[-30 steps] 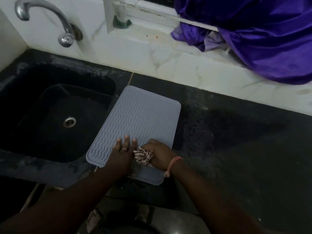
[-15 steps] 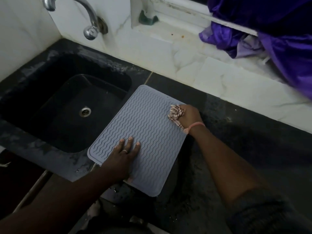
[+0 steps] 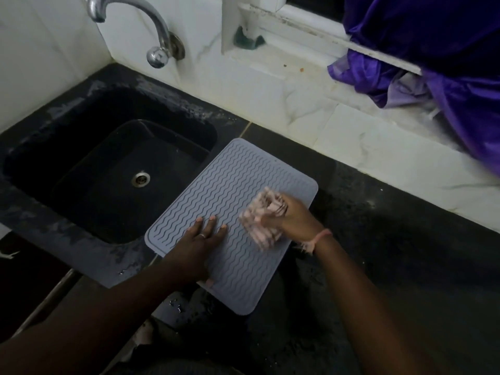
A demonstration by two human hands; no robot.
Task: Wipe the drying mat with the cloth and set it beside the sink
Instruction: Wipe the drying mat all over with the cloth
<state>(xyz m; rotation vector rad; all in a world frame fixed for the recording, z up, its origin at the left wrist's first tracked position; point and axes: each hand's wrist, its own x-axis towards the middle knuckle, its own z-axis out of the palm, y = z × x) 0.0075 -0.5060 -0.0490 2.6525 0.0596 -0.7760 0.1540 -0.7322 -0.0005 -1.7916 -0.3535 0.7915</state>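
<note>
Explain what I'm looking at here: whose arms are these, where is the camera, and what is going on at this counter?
No machine here: a person wears a camera on the head, looking down at their own hands. A grey drying mat lies on the dark counter, its left edge over the rim of the black sink. The left hand rests flat on the mat. The right hand grips a blurred, bunched cloth against it. A tap stands behind the sink; purple fabric hangs at top right.
</note>
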